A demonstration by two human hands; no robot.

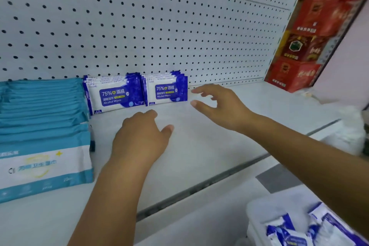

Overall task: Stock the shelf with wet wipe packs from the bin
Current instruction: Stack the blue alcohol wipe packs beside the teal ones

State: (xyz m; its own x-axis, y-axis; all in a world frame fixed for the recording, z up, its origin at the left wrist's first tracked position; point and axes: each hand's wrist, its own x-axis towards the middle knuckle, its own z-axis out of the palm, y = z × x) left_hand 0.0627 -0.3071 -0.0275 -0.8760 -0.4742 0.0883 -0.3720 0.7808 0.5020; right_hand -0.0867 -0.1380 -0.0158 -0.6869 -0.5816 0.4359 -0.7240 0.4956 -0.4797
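Two upright rows of blue-and-white alcohol wipe packs lean against the pegboard at the back of the white shelf (pixel 209 146): a left row (pixel 114 94) and a right row (pixel 166 91). My left hand (pixel 139 138) hovers over the shelf in front of the left row, fingers loosely curled, holding nothing. My right hand (pixel 219 104) is spread just right of the right row, thumb and fingers apart and empty. The white bin (pixel 265 209) at the bottom right holds more blue-and-white packs (pixel 299 233).
A long row of teal wipe packs (pixel 42 126) fills the shelf's left side. Red boxes (pixel 303 46) are stacked at the shelf's right end. The pegboard (pixel 159 26) closes the back. The shelf's front edge runs diagonally above the bin.
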